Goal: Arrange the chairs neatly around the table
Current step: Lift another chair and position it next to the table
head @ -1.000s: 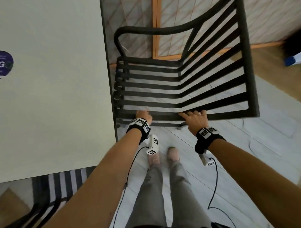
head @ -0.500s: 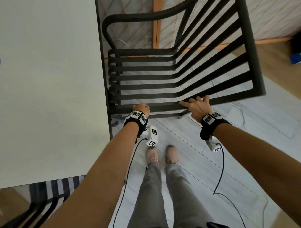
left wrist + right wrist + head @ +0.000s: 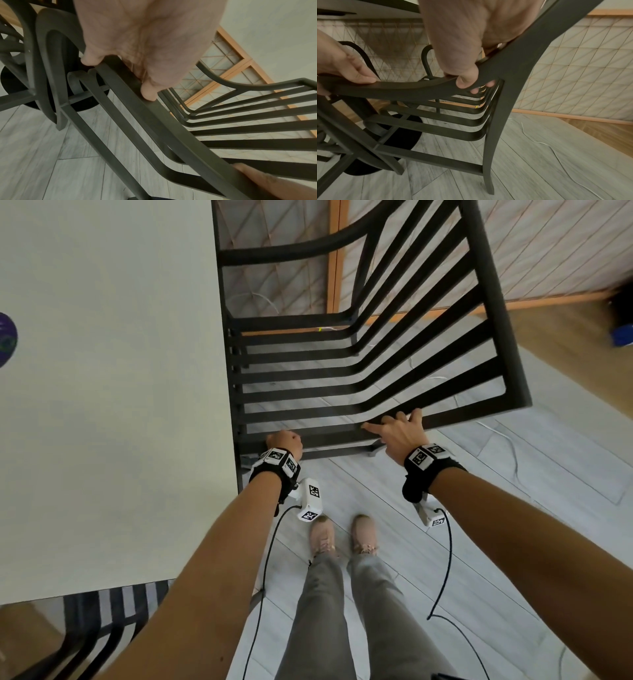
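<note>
A black slatted chair stands side-on to me, its seat front against the edge of the white table. My left hand grips the chair's near side rail close to the table, with its fingers curled over the bar. My right hand grips the same rail where it meets the backrest post. In the right wrist view the thumb and fingers of the right hand wrap the rail, and the left hand shows further along it.
A second slatted chair is tucked at the table's near edge, lower left. The table's black round base sits under the top. A lattice screen stands behind the chair. A white cable trails over the grey floor.
The chair has slid away from me and a little further against the table edge. Both hands kept their hold and went with it, and my feet stepped forward.
</note>
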A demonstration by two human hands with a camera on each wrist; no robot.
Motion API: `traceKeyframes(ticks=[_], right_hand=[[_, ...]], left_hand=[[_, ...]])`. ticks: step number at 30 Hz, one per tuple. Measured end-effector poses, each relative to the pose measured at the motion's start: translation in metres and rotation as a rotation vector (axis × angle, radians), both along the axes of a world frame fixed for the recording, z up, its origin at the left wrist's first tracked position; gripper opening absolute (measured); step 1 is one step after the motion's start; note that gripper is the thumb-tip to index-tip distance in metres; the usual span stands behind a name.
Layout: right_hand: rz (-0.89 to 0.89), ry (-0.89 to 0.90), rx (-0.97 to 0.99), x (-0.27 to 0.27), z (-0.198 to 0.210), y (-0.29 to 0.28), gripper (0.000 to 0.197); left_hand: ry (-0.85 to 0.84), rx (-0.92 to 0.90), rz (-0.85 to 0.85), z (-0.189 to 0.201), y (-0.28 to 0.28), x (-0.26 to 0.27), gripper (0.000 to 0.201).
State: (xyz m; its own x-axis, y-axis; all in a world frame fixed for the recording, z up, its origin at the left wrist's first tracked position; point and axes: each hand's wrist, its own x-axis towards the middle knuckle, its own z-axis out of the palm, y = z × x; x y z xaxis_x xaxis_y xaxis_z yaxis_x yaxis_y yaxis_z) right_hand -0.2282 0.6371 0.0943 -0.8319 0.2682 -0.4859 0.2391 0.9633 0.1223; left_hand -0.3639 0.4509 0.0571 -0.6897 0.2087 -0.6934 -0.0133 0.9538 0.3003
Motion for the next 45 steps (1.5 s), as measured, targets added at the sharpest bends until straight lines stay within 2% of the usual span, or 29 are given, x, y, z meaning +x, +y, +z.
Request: traceKeyframes(ticks=[6, 11, 16, 19, 23, 27, 32, 36, 39, 45], right_hand=[[-0.006, 0.007, -0.007, 0.002, -0.001, -0.001, 0.063], [-0.058, 0.014, -0.035, 0.002, 0.007, -0.01, 0.06], [-0.11, 0.102, -0.088, 0.011, 0.028, -0.029, 0.052], [-0.136, 0.161, -0.138, 0.023, 0.05, -0.042, 0.048], [-0.15, 0.238, -0.156, 0.045, 0.081, -0.063, 0.045], [-0.141, 0.308, -0.169, 0.08, 0.107, -0.091, 0.043], [-0.088, 0.377, -0.213, 0.131, 0.132, -0.136, 0.043], [0.041, 0.439, -0.258, 0.158, 0.157, -0.188, 0.041], [0.158, 0.453, -0.273, 0.165, 0.175, -0.232, 0.043], [0.342, 0.426, -0.341, 0.165, 0.204, -0.338, 0.043]], left_hand=[[0.01, 0.073, 0.076, -0.008, -0.005, 0.003, 0.033], [0.041, 0.134, 0.147, 0.0, -0.009, 0.01, 0.032], [0.05, 0.177, 0.154, 0.024, -0.018, 0.031, 0.046], [0.004, 0.199, 0.225, 0.043, -0.03, 0.045, 0.052], [-0.042, 0.223, 0.258, 0.075, -0.053, 0.065, 0.052], [-0.002, 0.239, 0.242, 0.106, -0.082, 0.094, 0.05], [0.066, 0.331, 0.178, 0.149, -0.13, 0.149, 0.044], [0.096, 0.438, 0.13, 0.184, -0.183, 0.19, 0.04], [0.092, 0.482, 0.118, 0.214, -0.235, 0.209, 0.031], [0.062, 0.472, 0.12, 0.256, -0.357, 0.231, 0.033]])
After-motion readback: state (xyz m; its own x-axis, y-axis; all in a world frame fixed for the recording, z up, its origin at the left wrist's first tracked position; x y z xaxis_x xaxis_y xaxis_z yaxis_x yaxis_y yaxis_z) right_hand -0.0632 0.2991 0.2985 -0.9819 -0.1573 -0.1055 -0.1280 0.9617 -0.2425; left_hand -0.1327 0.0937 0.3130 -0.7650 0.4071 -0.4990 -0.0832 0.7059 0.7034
